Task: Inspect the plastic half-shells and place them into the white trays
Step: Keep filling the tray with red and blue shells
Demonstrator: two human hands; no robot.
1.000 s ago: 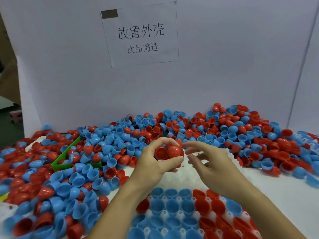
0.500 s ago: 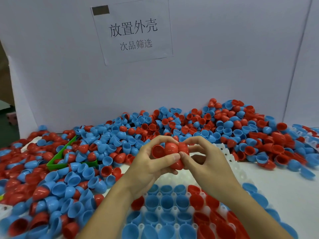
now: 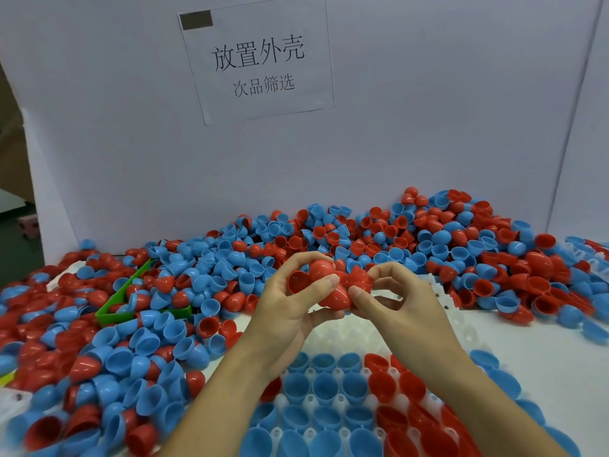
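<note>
My left hand [image 3: 290, 311] grips a cluster of red half-shells [image 3: 316, 275] above the table's middle. My right hand [image 3: 398, 305] pinches one red half-shell [image 3: 336, 298] at the cluster's lower right side, thumb and forefinger on it. Below my hands lies a white tray [image 3: 339, 338] with sockets; blue half-shells [image 3: 324, 387] fill its left columns and red half-shells [image 3: 382, 387] its right columns. A big heap of loose red and blue half-shells [image 3: 428, 245] spreads behind and to the left.
A green tray [image 3: 122, 301] sits half buried in shells at the left. A white board [image 3: 395, 127] with a paper sign [image 3: 260, 61] walls off the back. Another white tray [image 3: 445, 291] shows at the right, beside bare white table [image 3: 534, 354].
My right hand moved in from open and apart to pinch a red half-shell in the cluster that my left hand holds. The camera view shifted slightly.
</note>
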